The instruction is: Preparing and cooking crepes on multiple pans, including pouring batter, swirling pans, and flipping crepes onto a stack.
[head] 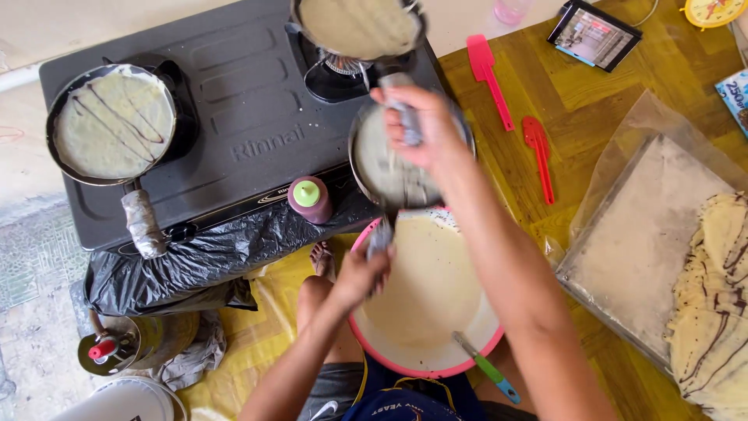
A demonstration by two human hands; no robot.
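Note:
My left hand [360, 274] grips the cloth-wrapped handle of a small round pan [382, 168], which hangs above a pink basin [405, 362] of pale batter. My right hand [421, 129] reaches over that pan and closes on a second wrapped handle [396, 80]; this one leads to a pan [358, 27] coated in batter on the stove's right burner. On the left burner a third pan [113, 121] holds a thin crepe striped with chocolate. A ladle with a green and blue handle [487, 366] rests in the basin.
A black two-burner stove [249, 117] sits on a black plastic bag. A squeeze bottle with a green cap [309, 199] stands at its front edge. Two red spatulas [510, 109], a tablet [594, 33] and a plastic-lined tray [647, 242] of finished crepes [717, 312] lie to the right. A gas canister [125, 351] is lower left.

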